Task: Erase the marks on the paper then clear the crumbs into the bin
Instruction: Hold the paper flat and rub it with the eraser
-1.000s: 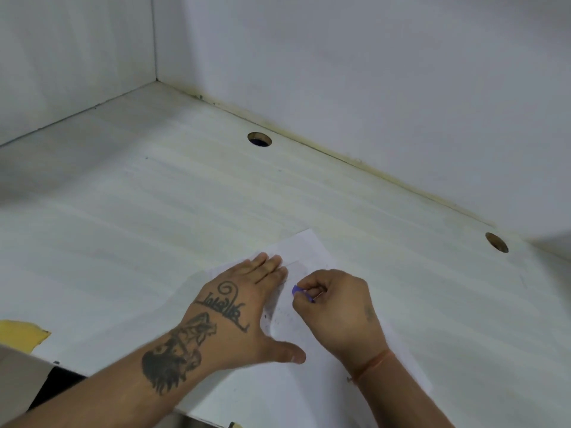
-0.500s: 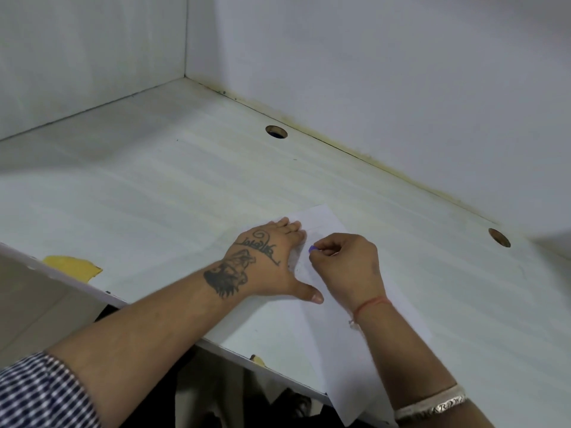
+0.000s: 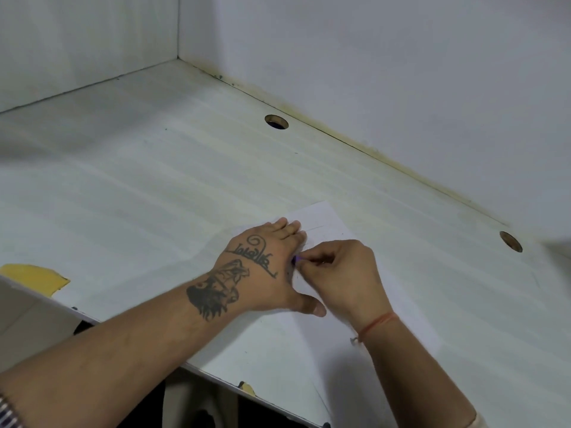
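The left hand (image 3: 262,267) lies flat on the paper (image 3: 324,304) on the bench (image 3: 154,186), the right hand (image 3: 336,273) pinches a small purple eraser (image 3: 293,259) in curled fingers, dark specks remain, and no bin shows, so rubbing and clearing are left.

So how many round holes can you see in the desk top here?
2. One hole lies near the back wall, beyond the left hand; the other hole lies far right by the wall. The arms or the paper could hide others.
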